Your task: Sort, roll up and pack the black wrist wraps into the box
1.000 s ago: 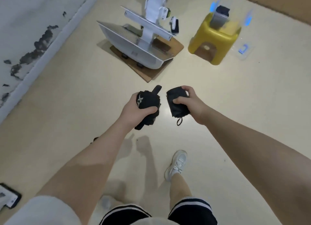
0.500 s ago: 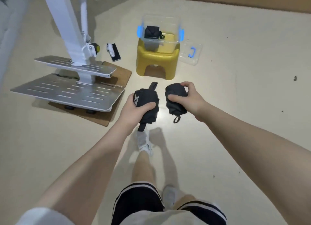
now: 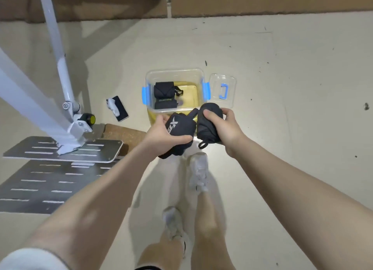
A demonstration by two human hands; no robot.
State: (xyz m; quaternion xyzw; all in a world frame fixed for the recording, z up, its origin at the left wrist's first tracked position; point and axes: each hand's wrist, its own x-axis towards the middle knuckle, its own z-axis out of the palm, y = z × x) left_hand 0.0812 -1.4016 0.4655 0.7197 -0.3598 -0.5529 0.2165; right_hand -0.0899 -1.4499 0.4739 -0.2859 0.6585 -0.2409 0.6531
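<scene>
The left hand [image 3: 161, 134] is curled round 1 rolled wrap [image 3: 178, 132], and the right hand [image 3: 224, 128] is curled round a 2nd wrap [image 3: 207, 123]. Both sit at frame centre, side by side and nearly touching. The box [image 3: 175, 73] lies just above them in the frame, its near edge hidden behind the rolls, with 1 wrap already inside [image 3: 163, 94] at its left end. The box's long axis runs left to right; the bare half is on the right, so the right hand looks nearer to it. The lid [image 3: 222, 88] lies beside the box.
</scene>
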